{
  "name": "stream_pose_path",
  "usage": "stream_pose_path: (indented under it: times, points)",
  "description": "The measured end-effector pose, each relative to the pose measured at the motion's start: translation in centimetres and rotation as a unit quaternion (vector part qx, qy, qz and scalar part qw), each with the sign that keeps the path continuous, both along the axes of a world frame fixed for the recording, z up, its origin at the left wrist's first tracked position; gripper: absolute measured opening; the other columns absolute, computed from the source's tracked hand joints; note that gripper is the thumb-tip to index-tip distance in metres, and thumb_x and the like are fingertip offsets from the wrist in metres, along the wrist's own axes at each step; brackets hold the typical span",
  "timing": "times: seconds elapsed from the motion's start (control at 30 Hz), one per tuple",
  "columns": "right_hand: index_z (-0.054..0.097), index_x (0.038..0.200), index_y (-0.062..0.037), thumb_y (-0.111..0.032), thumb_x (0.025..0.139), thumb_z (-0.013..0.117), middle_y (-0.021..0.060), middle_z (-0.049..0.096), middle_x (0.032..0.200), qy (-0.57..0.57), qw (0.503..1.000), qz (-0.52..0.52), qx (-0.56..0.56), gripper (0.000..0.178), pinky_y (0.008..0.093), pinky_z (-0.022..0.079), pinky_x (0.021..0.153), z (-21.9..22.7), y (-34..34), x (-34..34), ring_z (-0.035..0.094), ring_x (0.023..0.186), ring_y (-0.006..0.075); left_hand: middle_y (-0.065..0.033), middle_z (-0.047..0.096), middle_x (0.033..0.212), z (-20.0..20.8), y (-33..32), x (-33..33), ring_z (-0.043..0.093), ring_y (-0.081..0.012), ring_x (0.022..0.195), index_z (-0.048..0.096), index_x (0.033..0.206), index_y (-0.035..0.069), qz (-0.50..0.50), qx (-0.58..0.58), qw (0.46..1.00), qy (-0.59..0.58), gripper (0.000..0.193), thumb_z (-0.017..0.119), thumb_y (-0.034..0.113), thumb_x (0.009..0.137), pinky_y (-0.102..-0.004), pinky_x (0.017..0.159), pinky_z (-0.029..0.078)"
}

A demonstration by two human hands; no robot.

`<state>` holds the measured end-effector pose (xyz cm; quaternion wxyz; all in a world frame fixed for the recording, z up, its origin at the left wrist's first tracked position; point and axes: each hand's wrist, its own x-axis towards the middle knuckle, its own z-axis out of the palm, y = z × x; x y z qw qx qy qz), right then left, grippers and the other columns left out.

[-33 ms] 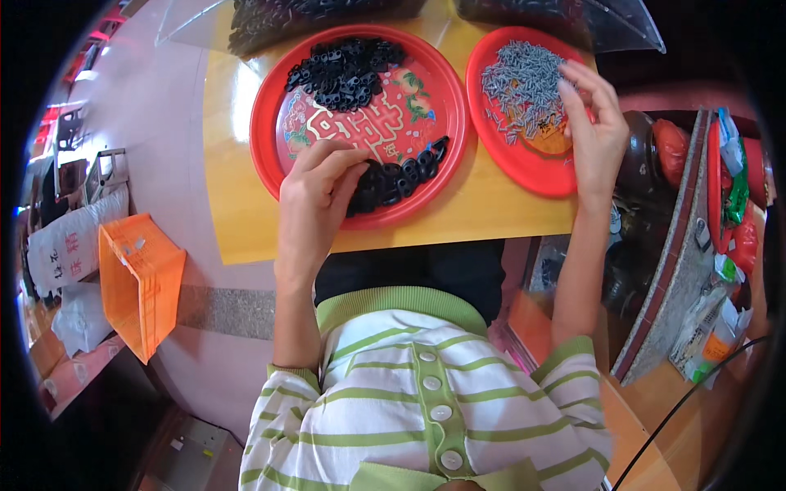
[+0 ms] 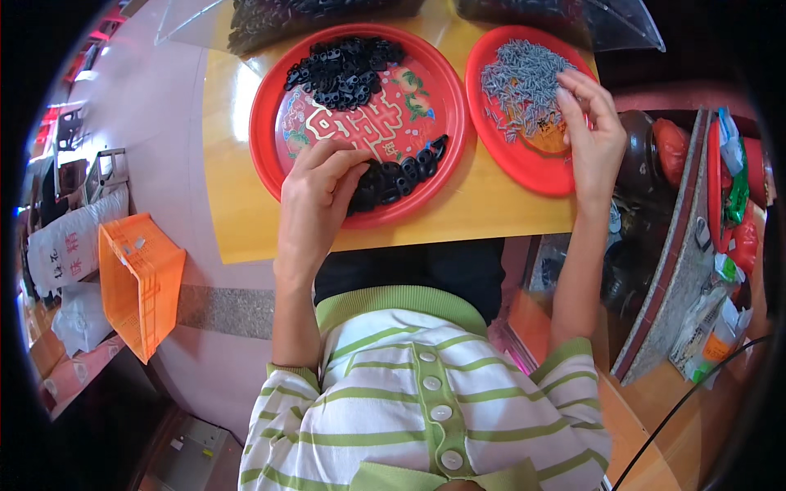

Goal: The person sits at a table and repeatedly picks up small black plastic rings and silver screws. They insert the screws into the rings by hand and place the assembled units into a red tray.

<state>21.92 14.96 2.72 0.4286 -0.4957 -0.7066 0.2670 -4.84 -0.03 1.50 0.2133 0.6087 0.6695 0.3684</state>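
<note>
Black parts (image 2: 391, 183) (partly behind left hand (image 2: 315, 186))

a yellow desk (image 2: 458, 219) with a smooth, shiny top carries a large round red tray (image 2: 391, 114) with a printed pattern. the desk's front edge runs just in front of the large tray, and a bright patch of glare lies on the yellow surface to its left. just to the right of the large tray sits a smaller red tray (image 2: 538, 177). behind the large tray is clear plastic container walling (image 2: 184, 29); how its base meets the desk cannot be told.
</note>
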Motion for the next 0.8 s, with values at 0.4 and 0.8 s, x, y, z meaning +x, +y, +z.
stream_pose_path:
  times: [0.4,0.8]
  points:
    - [0.066,0.099,-0.0002,-0.006,0.085,0.062,0.0074,0.064,0.101,0.001,0.996,-0.036,-0.085,0.015,0.0233,0.046,0.079,-2.0,-4.4,4.4,0.059,0.09,0.011,-0.0115,0.059,0.086,0.3,1.4,1.4,0.056,-0.0294,0.084,0.066,0.091,0.002,-0.033,0.002,0.998,0.05,0.015,0.065,0.007,0.077,-0.037,0.076,0.045]
    - [0.066,0.098,0.0004,-0.005,0.086,0.061,0.0055,0.063,0.099,0.029,0.989,-0.069,-0.124,0.014,0.0223,0.045,0.077,-1.9,-6.1,4.6,0.057,0.087,0.0091,-0.0129,0.058,0.083,-1.0,4.2,5.3,0.058,-0.0299,0.08,0.065,0.096,0.002,-0.076,0.025,0.996,0.041,0.016,0.063,0.007,0.081,-0.0367,0.07,0.046]
